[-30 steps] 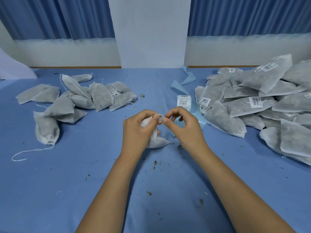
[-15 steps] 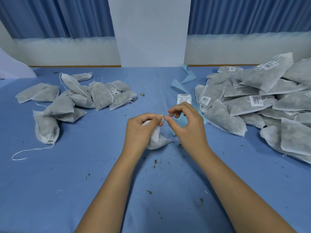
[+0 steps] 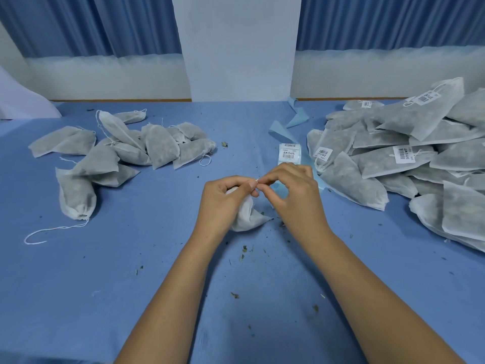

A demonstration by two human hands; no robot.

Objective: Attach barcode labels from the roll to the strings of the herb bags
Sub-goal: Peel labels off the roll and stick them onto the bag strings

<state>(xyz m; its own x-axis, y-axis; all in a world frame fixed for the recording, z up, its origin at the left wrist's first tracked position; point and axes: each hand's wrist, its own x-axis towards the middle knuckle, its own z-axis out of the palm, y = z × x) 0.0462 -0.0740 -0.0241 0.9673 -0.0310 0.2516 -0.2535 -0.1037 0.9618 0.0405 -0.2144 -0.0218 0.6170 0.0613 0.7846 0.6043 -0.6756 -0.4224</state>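
A packing workroom is suggested by a blue-covered surface [image 3: 105, 285] heaped with unlabelled bags [image 3: 160, 148], labelled bags [image 3: 388, 161] and a strip of barcode labels [image 3: 289, 153].

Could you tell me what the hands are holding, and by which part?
The left hand grips a herb bag by its top end; the right hand pinches its string.

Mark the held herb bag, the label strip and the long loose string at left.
held herb bag [image 3: 249, 219], head view, lower white fabric.
label strip [image 3: 289, 153], head view, its printed label.
long loose string [image 3: 60, 228], head view, middle of its length.
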